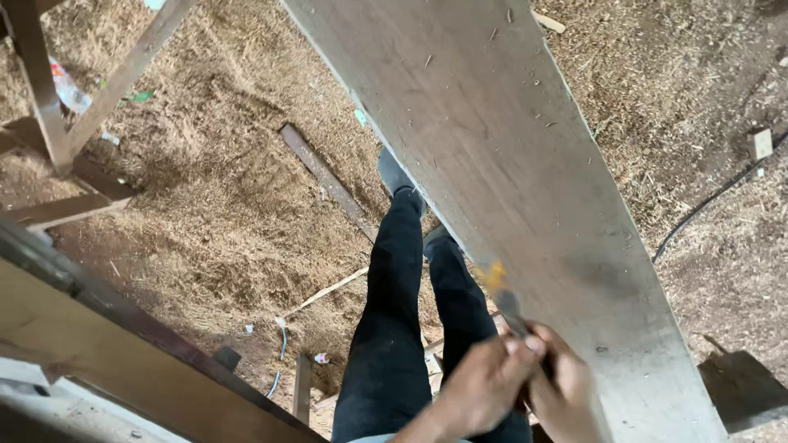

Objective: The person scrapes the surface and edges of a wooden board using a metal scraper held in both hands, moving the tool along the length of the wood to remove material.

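A long grey-brown wooden plank [501, 156] runs from the top centre down to the bottom right. At its near left edge both my hands close around one tool [502, 297], a dark shaft with a yellowish blurred tip that touches the plank's edge. My left hand [480, 385] wraps the handle from the left. My right hand [566, 390] grips it from the right, resting on the plank. My legs in black trousers [402, 328] stand just left of the plank, feet on the sawdust.
Sawdust [213, 213] covers the floor. A wooden frame [49, 107] stands at the top left, a thick timber beam [123, 353] crosses the bottom left. A dark strip [328, 180] lies on the floor. A black cable [714, 197] runs at right.
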